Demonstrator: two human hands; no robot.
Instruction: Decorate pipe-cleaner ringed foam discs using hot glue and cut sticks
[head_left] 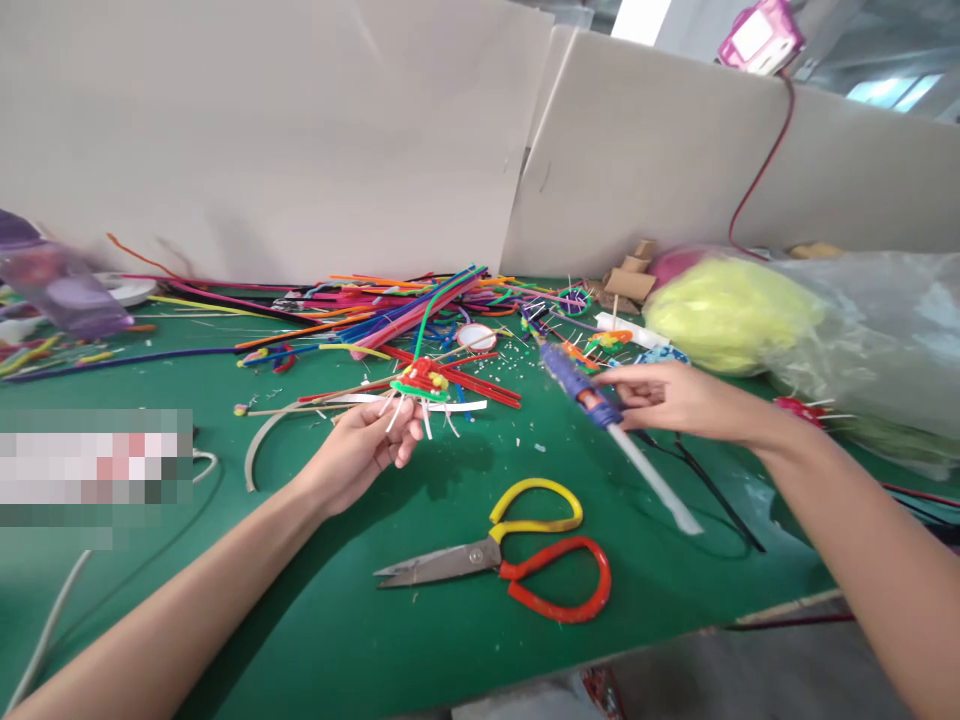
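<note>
My left hand [375, 435] pinches a small pipe-cleaner piece [422, 380] in red, yellow and green, with white strips hanging below it. To the right, my right hand [649, 400] is closed on a blue glue gun [577, 385]. A long whitish glue stick [654, 478] sticks out of the gun's back end, and the gun's nozzle points away, up and left. Nearer to me, between both hands, scissors [476, 558] with one yellow and one red handle lie on the green table [315, 620].
Colourful pipe cleaners [390, 310] are heaped along the back. A purple bottle [64, 285] stands at the far left. Plastic bags [885, 340] and a yellow bundle [735, 315] lie at the right. A black cable [724, 500] runs beside my right hand.
</note>
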